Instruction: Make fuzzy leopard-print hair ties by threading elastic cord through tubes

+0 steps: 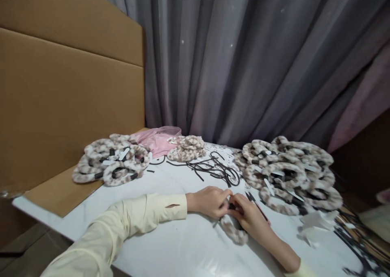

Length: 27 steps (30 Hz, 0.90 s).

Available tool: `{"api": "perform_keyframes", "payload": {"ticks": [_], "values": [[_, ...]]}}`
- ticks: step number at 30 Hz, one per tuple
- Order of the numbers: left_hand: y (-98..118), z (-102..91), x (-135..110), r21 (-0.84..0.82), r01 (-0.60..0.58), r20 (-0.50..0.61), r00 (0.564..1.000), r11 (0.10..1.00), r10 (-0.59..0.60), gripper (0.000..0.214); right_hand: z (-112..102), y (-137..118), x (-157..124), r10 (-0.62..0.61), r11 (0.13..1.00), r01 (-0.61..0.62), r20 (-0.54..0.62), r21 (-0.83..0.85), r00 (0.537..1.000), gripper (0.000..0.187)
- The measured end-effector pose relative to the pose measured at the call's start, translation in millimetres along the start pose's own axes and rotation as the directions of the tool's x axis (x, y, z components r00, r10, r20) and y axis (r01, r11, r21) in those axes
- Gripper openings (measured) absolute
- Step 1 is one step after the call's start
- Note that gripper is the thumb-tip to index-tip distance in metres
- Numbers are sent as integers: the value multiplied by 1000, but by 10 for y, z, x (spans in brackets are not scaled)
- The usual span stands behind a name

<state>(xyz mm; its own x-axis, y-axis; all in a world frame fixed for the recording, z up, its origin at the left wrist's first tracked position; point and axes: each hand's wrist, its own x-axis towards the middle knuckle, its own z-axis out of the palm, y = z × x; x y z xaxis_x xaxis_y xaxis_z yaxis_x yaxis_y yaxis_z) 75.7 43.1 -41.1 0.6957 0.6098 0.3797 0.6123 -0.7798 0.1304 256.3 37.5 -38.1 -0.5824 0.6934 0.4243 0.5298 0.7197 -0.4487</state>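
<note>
Both my hands meet over a fuzzy leopard-print headband (pixel 234 231) lying on the white table (pixel 170 244). My left hand (pixel 209 201) has its fingers curled on the headband's upper end. My right hand (pixel 250 217) pinches the same end and also holds small scissors (pixel 256 203), whose blades poke out above the fingers. The headband's dark end is mostly hidden between my fingers.
A big heap of similar fuzzy headbands (pixel 289 173) lies at the right, a smaller heap (pixel 112 163) at the left, and another small pile (pixel 187 148) beside a pink bag (pixel 157 141). Black strips (pixel 215 169) lie mid-table. Cardboard (pixel 67 86) stands left, grey curtain (pixel 258 57) behind.
</note>
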Motion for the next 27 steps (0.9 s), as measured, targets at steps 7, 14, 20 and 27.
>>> {"api": "perform_keyframes", "payload": {"ticks": [7,14,20,27], "values": [[10,9,-18,-17,34,-27,999,999,-34,16,-58,-45,-21,53,989,-63,80,130,995,11],[-7,52,-17,2,12,-33,999,1000,-12,11,-63,26,-41,146,968,-164,103,188,984,16],[13,8,-30,8,-77,-3,997,997,77,9,-52,13,-51,56,990,-70,118,118,991,15],[64,9,-19,34,-87,56,995,996,85,10,-66,-39,-66,17,996,-5,125,-89,992,15]]}}
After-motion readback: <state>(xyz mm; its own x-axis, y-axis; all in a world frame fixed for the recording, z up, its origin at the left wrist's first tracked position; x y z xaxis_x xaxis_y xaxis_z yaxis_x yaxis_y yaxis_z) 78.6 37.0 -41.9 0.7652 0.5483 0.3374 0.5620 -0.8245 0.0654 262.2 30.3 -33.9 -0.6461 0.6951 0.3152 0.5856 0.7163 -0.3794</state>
